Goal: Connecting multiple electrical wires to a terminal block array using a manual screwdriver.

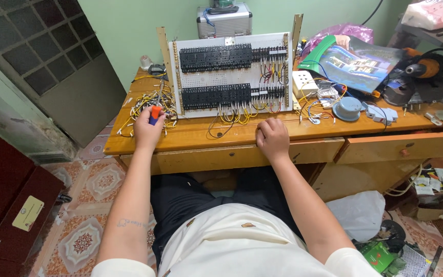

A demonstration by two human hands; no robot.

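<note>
My left hand (147, 128) is closed around a tool with an orange and blue handle (155, 114), resting on the wooden desk (196, 134) beside a tangle of yellow wires (152, 100). My right hand (273, 137) is a loose fist on the desk's front edge, holding nothing that I can see. Between and behind the hands leans a white panel (232, 74) carrying two rows of black relay blocks with yellow, red and black wires hanging from them.
A metal case (224, 20) stands behind the panel. To the right lie a white socket box (304, 83), a grey round cap (347, 107), a glossy booklet (357, 64) and a power tool (426, 66). A drawer (401, 146) is pulled out; clutter covers the floor at right.
</note>
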